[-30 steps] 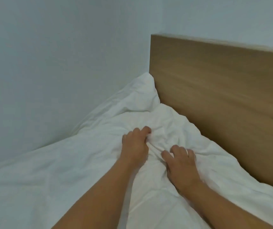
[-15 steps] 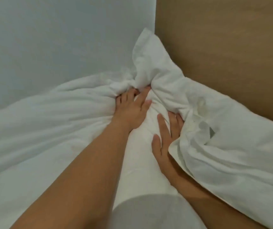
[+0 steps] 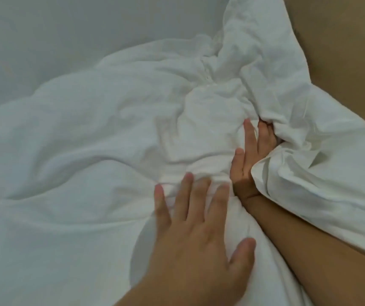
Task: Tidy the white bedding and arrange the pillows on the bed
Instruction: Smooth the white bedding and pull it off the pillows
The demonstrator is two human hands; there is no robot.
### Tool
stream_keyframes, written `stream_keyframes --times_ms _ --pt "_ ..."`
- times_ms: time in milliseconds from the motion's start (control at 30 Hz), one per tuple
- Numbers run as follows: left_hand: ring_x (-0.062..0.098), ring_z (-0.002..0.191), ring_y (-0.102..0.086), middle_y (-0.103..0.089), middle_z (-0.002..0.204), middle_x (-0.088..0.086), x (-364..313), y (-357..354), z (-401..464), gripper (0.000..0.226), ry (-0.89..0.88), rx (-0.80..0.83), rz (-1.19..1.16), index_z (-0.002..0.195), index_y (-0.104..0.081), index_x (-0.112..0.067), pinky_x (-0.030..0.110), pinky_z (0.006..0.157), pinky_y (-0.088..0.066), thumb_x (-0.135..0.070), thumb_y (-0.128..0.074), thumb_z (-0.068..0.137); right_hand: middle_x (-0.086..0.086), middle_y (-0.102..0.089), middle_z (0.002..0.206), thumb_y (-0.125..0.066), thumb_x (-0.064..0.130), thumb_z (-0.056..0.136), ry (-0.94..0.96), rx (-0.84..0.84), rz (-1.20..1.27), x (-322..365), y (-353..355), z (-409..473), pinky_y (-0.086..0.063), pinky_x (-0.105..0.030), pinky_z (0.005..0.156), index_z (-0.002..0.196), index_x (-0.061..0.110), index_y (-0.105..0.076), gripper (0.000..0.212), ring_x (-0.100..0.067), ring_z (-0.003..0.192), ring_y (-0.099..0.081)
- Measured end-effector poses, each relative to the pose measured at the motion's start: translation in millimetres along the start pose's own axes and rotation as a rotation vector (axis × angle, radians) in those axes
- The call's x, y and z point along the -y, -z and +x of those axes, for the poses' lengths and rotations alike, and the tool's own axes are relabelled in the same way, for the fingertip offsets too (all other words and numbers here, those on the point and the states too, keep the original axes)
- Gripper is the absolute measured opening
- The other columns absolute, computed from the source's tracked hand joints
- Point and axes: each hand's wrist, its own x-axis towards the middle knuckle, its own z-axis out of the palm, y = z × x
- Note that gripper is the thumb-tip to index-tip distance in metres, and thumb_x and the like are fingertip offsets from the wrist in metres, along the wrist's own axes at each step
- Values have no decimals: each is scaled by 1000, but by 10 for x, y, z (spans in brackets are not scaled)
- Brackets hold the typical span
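Bedding, white, crumpled cotton (image 3: pixel 115 133), lay bunched against the tan wooden headboard (image 3: pixel 343 51); left hand (image 3: pixel 199 235) pressed flat, fingers spread; right hand (image 3: pixel 249 155) reached straight-fingered under a fold; no writing showed.

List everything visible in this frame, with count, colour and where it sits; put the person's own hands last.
white bedding: one rumpled mass, white, filling most of the view, bunched up toward the top right corner
headboard: one, light brown wood, along the right edge behind the bedding
wall: one, pale grey-white, top left behind the bedding
left hand: one, fingers straight and spread, lying flat on the bedding, bottom centre
right hand: one, fingers straight, slid under a fold of bedding, right of centre
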Motion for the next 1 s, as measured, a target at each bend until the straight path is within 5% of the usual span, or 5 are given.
stream_keyframes --times_ms 400,533,700,800,1000 --pt "37 148 -9 -14 161 12 424 -962 -243 78 -50 -76 326 153 -26 -23 83 97 -5 -70 -17 92 -11 -21 159 -27 39 97 13 80 -88 97 327 27 -7 -46 119 152 21 -26 58 -29 145 -19" --pt "37 147 -13 -15 161 11 450 -1000 -252 80 -18 -90 349 153 -23 -21 82 98 -5 -71 -23 90 -6 0 162 -32 39 102 -40 432 220 211 927 20 -4 -42 119 155 20 -12 60 -24 149 0" --pt "35 148 -14 -15 161 9 388 -914 -245 84 15 14 369 153 -24 -22 82 98 -6 -75 -24 88 1 12 162 -11 67 92 471 836 -272 139 2222 -666 7 -43 120 155 21 2 79 -14 149 8" --pt "31 149 -8 -9 163 6 285 -830 -287 88 107 99 347 155 -17 -26 81 98 -5 -80 -10 86 7 16 161 15 76 66 443 1038 -404 -167 2658 -1059 11 -39 120 154 30 8 99 -11 147 15" --pt "14 146 22 26 157 -14 -542 -66 -1180 75 213 238 -127 144 20 -52 65 112 5 -81 -7 80 11 16 161 -4 61 96 218 920 -661 -926 2836 -877 11 -40 119 155 29 6 68 -5 147 12"
